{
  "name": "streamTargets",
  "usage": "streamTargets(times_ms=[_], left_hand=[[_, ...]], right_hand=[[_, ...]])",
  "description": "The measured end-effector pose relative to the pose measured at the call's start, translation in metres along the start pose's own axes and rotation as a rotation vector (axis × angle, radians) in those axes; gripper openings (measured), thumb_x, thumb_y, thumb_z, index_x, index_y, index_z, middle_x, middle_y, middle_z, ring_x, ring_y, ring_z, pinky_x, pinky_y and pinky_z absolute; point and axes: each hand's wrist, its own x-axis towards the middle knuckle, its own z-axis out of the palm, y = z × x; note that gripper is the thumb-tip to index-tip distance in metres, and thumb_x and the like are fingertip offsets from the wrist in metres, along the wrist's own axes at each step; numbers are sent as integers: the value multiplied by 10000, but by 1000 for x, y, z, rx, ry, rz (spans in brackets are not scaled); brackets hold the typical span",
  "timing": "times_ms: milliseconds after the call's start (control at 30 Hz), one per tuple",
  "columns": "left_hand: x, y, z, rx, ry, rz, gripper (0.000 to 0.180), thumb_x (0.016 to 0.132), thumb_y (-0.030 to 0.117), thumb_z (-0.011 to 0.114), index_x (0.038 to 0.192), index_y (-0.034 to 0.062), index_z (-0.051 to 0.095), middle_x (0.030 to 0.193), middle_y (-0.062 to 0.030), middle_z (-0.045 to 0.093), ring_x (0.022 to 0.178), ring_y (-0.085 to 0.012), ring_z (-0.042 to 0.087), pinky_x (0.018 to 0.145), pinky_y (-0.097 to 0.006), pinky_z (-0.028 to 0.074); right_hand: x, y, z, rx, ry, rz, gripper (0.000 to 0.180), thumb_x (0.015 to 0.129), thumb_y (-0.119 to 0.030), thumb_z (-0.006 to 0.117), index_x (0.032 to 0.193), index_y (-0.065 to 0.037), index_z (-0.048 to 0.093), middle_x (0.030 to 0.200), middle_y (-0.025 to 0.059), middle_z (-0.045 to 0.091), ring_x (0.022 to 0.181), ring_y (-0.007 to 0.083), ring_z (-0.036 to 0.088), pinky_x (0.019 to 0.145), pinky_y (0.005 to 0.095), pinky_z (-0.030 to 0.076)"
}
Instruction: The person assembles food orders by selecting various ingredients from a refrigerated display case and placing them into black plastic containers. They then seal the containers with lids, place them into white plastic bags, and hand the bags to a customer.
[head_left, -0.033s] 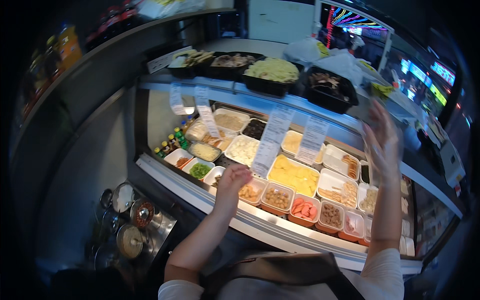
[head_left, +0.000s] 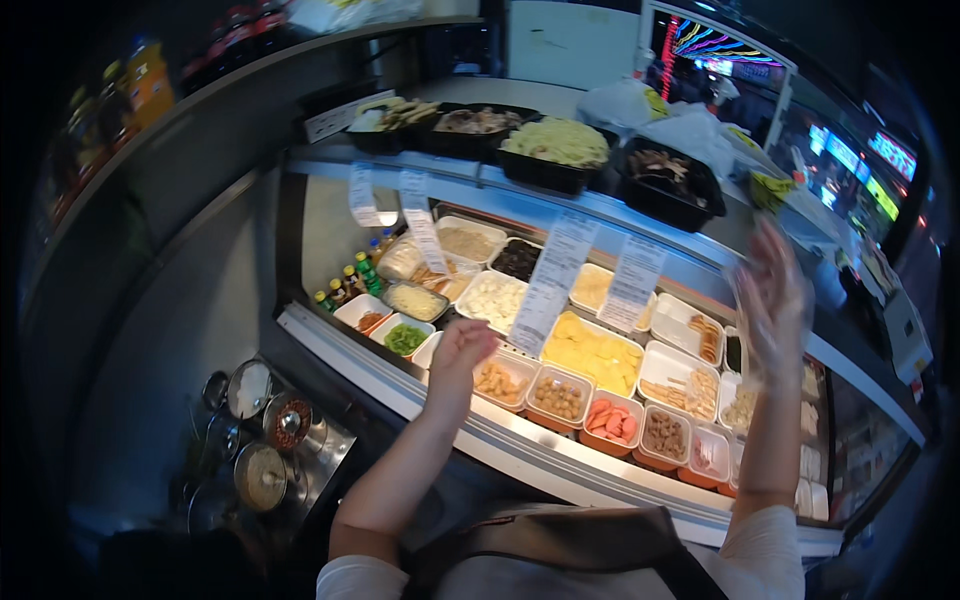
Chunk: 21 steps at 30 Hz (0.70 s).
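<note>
My left hand [head_left: 462,356] hovers over the front row of a lit food display case, its fingers curled together with nothing visible in them. Beneath it are a tub of orange-tan pieces [head_left: 500,381] and a tub of round tan balls [head_left: 561,396]. My right hand [head_left: 776,300] is raised over the case's right side, fingers stretched and smeared by motion, apparently in a clear plastic glove. It holds nothing that I can see. Between the hands lie a tray of yellow slices [head_left: 592,352] and a tray of pale strips [head_left: 680,380]. Long paper slips [head_left: 553,285] hang from the upper ledge.
Black bowls of food, one with shredded greens [head_left: 556,145], line the ledge above the case. White plastic bags [head_left: 690,135] lie at its right. Metal pots [head_left: 262,478] stand low on the left. Bottles [head_left: 150,80] fill the upper left shelf.
The view has shifted slightly, so the case sits a little further right. My left hand has moved slightly left and away over the tubs. The right hand's fingertips are a little lower.
</note>
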Motion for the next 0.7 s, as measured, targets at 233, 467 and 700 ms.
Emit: streamTargets(times_ms=[233,467,700], left_hand=[[122,32,-64,979,263,707,359,874,155,592,1201,16,541,1244,-170,529,1183,-295,492,985,-385,394],[203,55,-60,1167,288,733,593,929,293,499,1421,20,313,1467,-184,315,1375,-338,255,1123,-414,201],[191,42,-55,1259,154,872,575,932,282,507,1419,34,326,1481,-179,291,1393,-321,225,1122,-449,185]], right_hand=[[-98,-12,0,141,-132,-38,496,781,-179,684,1246,-75,548,1081,113,640,844,199,630,668,289,488],[-123,-14,12,194,-242,71,365,769,-147,685,1110,-49,602,1060,117,629,868,203,622,698,299,481],[-140,-17,1,48,-241,164,335,776,-142,687,1089,-51,609,1035,115,631,857,205,619,694,299,485]])
